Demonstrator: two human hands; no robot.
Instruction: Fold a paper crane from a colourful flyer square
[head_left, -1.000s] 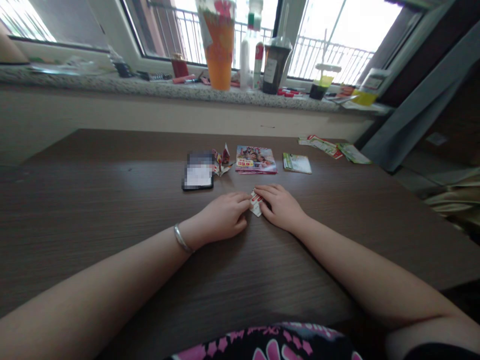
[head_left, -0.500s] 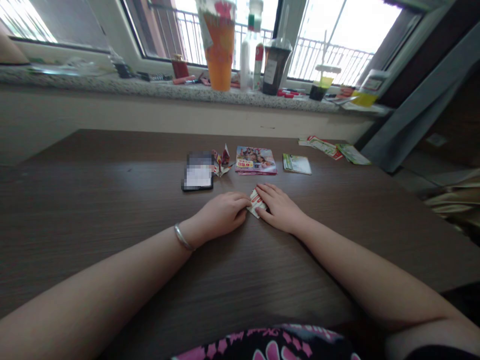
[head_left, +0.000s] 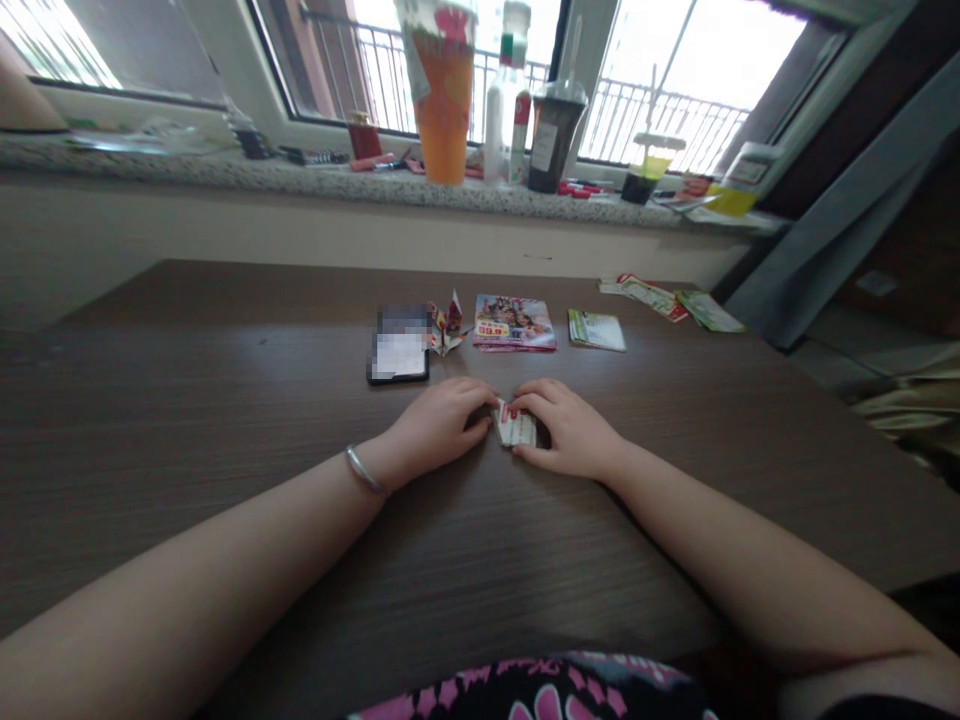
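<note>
Lying just below frame centre, the paper has left hand and right hand touching it, fingers curved; whether they pinch, I cannot tell. Uneven pressure could make it slip.

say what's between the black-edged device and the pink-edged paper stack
A folded paper figure stands between the black-edged device and the pink-edged paper stack, as the head view shows; whether it touches either is unclear.
</note>
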